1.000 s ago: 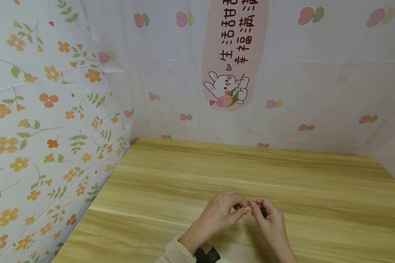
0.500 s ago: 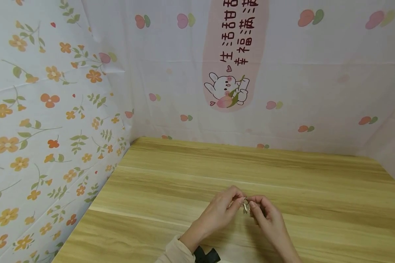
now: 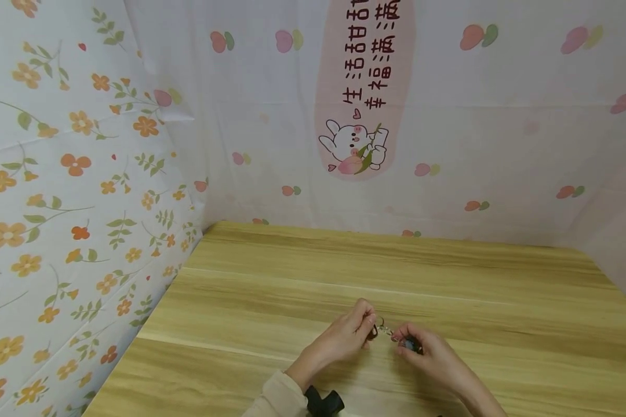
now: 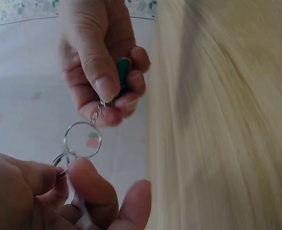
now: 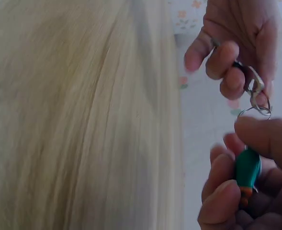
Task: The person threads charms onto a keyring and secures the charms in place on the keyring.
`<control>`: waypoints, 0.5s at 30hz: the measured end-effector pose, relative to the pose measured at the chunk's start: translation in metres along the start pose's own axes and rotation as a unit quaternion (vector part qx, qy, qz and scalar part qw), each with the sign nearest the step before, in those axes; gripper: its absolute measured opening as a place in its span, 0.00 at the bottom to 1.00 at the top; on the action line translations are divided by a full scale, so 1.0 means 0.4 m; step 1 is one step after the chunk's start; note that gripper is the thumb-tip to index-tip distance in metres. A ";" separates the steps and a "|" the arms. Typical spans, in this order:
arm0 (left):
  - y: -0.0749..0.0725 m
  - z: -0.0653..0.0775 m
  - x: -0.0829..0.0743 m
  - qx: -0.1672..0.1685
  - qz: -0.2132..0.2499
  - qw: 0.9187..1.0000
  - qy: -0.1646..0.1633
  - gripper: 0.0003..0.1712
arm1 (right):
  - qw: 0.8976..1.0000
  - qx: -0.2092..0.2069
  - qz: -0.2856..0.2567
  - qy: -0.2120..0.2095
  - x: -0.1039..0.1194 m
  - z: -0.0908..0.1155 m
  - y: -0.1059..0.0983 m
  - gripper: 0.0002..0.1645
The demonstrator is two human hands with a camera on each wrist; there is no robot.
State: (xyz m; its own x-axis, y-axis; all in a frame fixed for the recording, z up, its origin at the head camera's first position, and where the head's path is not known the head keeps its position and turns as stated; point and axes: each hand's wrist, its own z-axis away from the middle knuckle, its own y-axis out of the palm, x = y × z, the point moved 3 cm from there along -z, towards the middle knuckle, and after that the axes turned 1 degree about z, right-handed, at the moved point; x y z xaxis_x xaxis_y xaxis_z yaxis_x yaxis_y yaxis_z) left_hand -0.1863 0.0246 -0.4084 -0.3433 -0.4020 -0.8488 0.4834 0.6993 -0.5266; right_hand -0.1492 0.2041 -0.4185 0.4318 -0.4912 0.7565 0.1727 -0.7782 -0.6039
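Note:
My right hand [image 3: 430, 347] grips a small green-and-orange charm [image 5: 247, 166], its fingers curled round it. From the charm a short chain [image 4: 97, 114] runs to a large silver split ring [image 4: 100, 142]. My left hand [image 3: 341, 339] pinches a smaller metal ring [image 4: 60, 162], which is linked with or lies against the large one; I cannot tell which. A silver metal piece [image 5: 255, 79] and something dark sit among the left fingers, mostly hidden. Both hands are above the table, a short gap apart, with the ring and chain stretched between them.
The wood-grain table [image 3: 229, 301] spreads under the hands. A black piece [image 3: 324, 402] shows beside the left wrist at the bottom edge. Printed cloth [image 3: 271, 133] hangs behind the table, and flowered cloth [image 3: 57, 220] lines the left side.
The hands were nearly touching over small metal parts; they have drawn apart, the right one moving right. The charm and chain now show. The head view has shifted slightly.

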 end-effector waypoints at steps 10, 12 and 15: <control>-0.004 -0.020 0.045 -0.010 -0.114 0.993 -0.031 0.03 | 0.987 -0.025 0.156 0.020 -0.016 -0.008 0.000 0.12; -0.003 -0.022 0.049 -0.011 -0.118 0.992 -0.030 0.04 | 0.984 -0.020 0.174 0.022 -0.017 -0.011 0.000 0.12; -0.002 -0.023 0.053 -0.013 -0.125 0.992 -0.028 0.05 | 0.980 -0.019 0.194 0.021 -0.017 -0.014 0.002 0.14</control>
State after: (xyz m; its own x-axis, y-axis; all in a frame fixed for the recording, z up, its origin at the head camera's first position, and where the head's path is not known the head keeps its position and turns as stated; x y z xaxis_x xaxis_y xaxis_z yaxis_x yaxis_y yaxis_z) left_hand -0.2013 0.0209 -0.4257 -0.4036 -0.5970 -0.6933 0.3667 0.5886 -0.7204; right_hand -0.1570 0.2046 -0.4228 0.4210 -0.7689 0.4812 -0.0318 -0.5427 -0.8393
